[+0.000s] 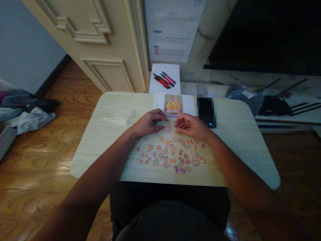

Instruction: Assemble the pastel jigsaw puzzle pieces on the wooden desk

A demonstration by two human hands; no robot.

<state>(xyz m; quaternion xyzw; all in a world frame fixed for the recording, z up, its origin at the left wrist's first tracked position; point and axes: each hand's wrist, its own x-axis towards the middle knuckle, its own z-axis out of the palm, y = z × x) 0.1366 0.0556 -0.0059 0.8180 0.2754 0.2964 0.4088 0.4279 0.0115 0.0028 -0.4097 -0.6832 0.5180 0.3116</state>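
Note:
My left hand (151, 123) rests on the table at the left of a small group of joined jigsaw pieces (167, 127). Its thumb and forefinger are apart, with nothing visible between them. Opposite, my right hand (192, 127) has its fingers curled in towards the thumb beside the same group; whatever lies at its fingertips is too small to make out. Many loose jigsaw pieces (172, 152) in pink, orange and purple lie scattered nearer my body. Just beyond my hands is a paper sheet with a picture (173, 104) of a yellow figure.
The pale wooden table (240, 144) has rounded corners. A clear plastic bag (119, 115) lies at its left, a black phone (207, 112) at its right. Behind, red and black pens (164, 80) lie on a white surface. A router (273, 106) stands at the far right.

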